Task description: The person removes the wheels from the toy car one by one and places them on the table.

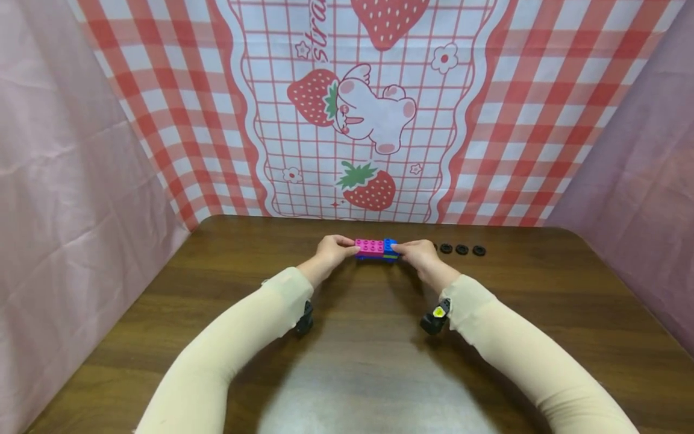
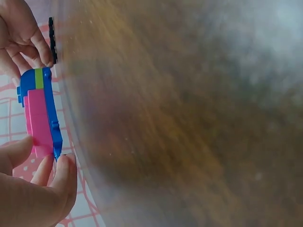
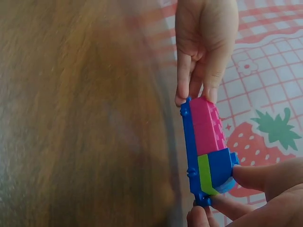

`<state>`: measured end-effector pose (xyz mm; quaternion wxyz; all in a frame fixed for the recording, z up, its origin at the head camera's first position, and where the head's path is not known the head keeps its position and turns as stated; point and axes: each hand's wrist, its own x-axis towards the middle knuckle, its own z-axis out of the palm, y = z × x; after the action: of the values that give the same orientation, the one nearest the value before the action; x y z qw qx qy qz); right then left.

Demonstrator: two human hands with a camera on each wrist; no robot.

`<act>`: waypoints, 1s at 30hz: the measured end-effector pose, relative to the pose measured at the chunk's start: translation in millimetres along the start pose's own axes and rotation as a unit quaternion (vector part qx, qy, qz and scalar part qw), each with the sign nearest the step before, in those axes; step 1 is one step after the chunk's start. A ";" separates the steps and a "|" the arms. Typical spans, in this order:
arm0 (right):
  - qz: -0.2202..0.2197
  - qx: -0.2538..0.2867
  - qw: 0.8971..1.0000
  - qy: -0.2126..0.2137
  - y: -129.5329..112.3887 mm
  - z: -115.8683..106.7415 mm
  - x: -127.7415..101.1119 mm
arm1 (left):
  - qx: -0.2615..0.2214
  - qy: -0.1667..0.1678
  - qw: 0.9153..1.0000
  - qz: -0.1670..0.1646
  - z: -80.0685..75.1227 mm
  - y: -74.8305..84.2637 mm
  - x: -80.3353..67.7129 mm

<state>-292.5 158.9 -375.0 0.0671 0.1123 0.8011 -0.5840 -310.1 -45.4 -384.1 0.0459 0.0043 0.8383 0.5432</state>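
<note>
Both hands hold a toy brick vehicle (image 1: 370, 248) between them near the far side of the table. Pink studded bricks (image 3: 208, 124) sit on its blue base (image 3: 189, 149), beside a lime green layer (image 3: 205, 174) and a rounded blue brick (image 3: 219, 169). My left hand (image 1: 331, 251) pinches the pink end, thumb on the bricks and fingers at the base. My right hand (image 1: 424, 255) pinches the blue end, its thumb against the blue brick. No wheels show on the base's side pegs. Whether the vehicle touches the table is hard to tell.
Several black toy wheels (image 1: 462, 249) lie in a row on the brown wooden table (image 1: 358, 337), right of the right hand, which partly hides one. A strawberry-print cloth (image 1: 374, 138) hangs behind the table. Pink curtains (image 1: 81, 181) flank both sides.
</note>
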 end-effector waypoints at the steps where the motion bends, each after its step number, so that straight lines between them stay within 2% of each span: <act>1: -0.001 -0.008 1.000 -0.001 1.0 0.0 0.8 | 0.004 0.000 1.000 -0.001 0.8 -0.7 1.3; 11: 0.004 -0.062 0.998 -0.022 5.6 -0.9 5.4 | 0.026 0.000 1.000 -0.018 5.4 -1.9 4.1; 17: 0.004 -0.069 0.997 -0.019 5.5 -1.4 6.7 | 0.077 0.004 0.997 -0.023 4.1 0.8 2.9; 21: -0.007 -0.083 0.996 -0.009 5.3 -0.8 7.1 | 0.095 -0.006 0.995 -0.027 1.9 1.9 2.9; 30: 0.000 -0.095 0.995 -0.011 9.9 -1.7 5.6 | 0.090 -0.034 0.995 -0.038 -1.5 0.1 4.2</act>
<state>-295.4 164.1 -384.9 0.0862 0.0986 0.8521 -0.5066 -314.4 -46.5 -383.8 0.0948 -0.0053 0.8812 0.4631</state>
